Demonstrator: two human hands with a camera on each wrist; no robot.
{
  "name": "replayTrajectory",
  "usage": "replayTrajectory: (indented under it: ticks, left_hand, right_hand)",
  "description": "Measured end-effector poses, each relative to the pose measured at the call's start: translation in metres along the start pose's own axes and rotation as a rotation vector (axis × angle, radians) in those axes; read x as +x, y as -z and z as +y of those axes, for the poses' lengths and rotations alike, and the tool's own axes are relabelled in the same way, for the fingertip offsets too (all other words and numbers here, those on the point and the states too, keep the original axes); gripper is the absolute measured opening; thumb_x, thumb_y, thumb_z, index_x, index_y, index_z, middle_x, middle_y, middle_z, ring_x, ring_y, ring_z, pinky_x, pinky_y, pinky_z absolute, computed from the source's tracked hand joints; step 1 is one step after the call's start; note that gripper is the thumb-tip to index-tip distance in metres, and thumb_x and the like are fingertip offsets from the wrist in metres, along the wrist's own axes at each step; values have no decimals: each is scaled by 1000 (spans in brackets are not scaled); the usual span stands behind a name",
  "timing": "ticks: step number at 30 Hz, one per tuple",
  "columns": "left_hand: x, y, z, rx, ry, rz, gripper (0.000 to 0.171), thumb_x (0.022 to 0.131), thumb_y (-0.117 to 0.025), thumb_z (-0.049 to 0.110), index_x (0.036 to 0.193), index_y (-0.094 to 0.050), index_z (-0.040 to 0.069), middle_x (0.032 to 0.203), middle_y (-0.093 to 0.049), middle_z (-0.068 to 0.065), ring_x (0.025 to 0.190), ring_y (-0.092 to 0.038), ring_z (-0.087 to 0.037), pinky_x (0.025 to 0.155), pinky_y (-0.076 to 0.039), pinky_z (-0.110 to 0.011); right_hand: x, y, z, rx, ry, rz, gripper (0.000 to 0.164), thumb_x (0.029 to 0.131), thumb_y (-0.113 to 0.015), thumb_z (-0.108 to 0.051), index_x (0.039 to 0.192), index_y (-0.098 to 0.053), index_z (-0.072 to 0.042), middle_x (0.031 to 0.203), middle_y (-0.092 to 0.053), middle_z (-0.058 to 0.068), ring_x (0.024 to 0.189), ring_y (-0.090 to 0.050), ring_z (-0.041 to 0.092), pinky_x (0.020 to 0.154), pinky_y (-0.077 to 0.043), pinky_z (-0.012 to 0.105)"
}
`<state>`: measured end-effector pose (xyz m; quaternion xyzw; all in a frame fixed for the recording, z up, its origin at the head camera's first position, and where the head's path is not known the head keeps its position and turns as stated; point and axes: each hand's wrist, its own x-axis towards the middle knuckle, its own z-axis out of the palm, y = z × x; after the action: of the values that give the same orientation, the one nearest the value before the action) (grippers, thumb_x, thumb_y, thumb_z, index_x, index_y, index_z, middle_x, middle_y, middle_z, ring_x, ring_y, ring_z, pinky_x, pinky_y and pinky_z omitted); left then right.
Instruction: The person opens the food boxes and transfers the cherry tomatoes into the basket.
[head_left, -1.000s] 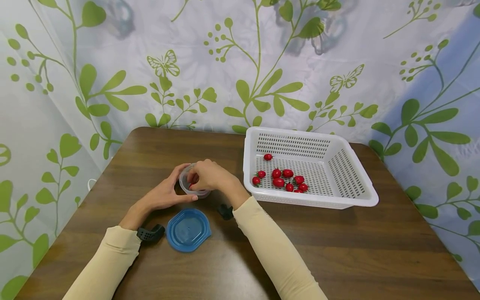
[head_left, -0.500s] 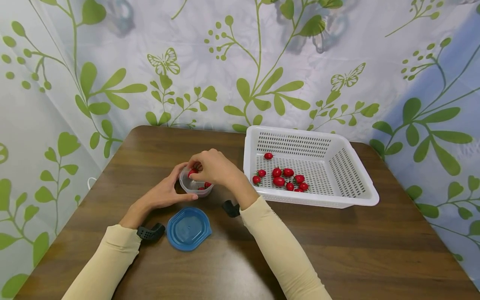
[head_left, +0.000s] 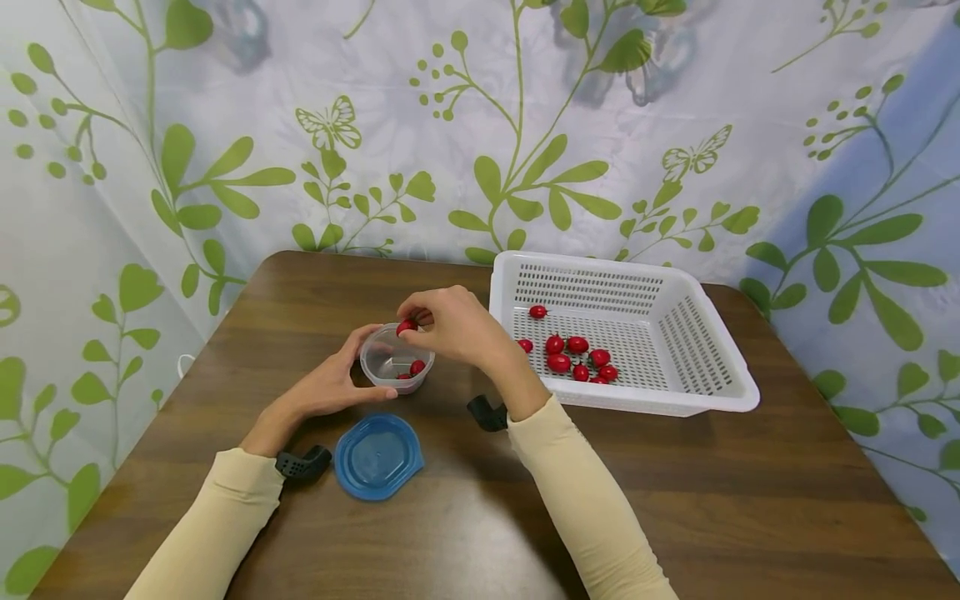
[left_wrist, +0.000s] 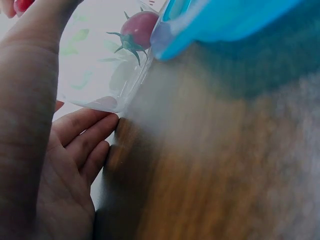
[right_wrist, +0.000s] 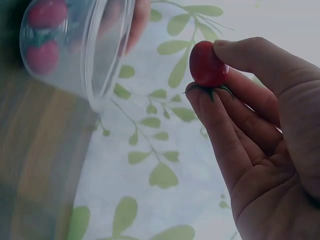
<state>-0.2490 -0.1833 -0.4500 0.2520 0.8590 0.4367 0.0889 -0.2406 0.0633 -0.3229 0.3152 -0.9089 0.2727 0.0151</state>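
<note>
My left hand [head_left: 330,385] curves round the side of a clear round plastic container [head_left: 378,379], thumb in front and fingers behind. Two red cherry tomatoes lie inside; one cherry tomato [right_wrist: 47,12] has another beside it in the right wrist view. My right hand [head_left: 465,329] is over the container's far right rim and pinches a cherry tomato [right_wrist: 207,64] with a green stem between thumb and fingertips. Just in front of the container lies a blue lid [head_left: 378,457], flat on the table.
To the right stands a white slotted plastic basket [head_left: 622,400] with several cherry tomatoes [head_left: 558,362] in its left part. Everything rests on a brown wooden table [head_left: 675,500]. Behind it hangs a leaf-patterned cloth [head_left: 450,125].
My right hand has come up out of the container, moving right and away with a cherry tomato pinched in it. My left hand stays at the container.
</note>
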Motion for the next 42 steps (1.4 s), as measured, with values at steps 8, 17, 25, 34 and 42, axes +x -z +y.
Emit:
replayTrajectory:
  ticks: [8,17,25,34,42]
  left_hand:
    - [1,-1,-2,-6,-23,12,103,84,-86,40,160,-18,26,146,-57,-5,139,-48,-29,119,-29,-60]
    - [2,-1,-2,-1,-14,16,106,83,-86,41,161,-17,24,147,-54,-9,140,-46,-33,118,-30,-62]
    - [2,-1,-1,8,-8,19,108,83,-87,42,162,-17,22,150,-51,-11,143,-44,-36,119,-29,-63]
    - [2,0,-1,0,-9,24,108,82,-87,40,162,-17,19,149,-52,-11,142,-44,-35,119,-30,-62]
    - [3,-1,-2,11,-7,21,109,82,-87,41,162,-16,20,148,-55,-10,143,-44,-34,120,-29,-62]
  right_hand:
    - [-13,14,14,72,-16,44,23,93,-79,-19,112,-76,-8,105,-76,0,97,-74,11,90,-59,27]
    - [-35,28,43,133,-60,128,24,92,-80,-18,114,-75,-9,104,-77,-1,98,-74,13,92,-59,33]
    - [-58,45,68,151,-118,206,22,91,-80,-17,111,-76,-8,103,-77,2,97,-75,15,92,-60,34]
    - [-80,56,94,136,-169,244,20,91,-80,-18,109,-77,-10,104,-77,4,94,-74,19,91,-61,39]
    - [-98,64,111,55,-280,206,24,93,-77,-19,113,-76,-7,108,-76,9,100,-74,26,93,-60,46]
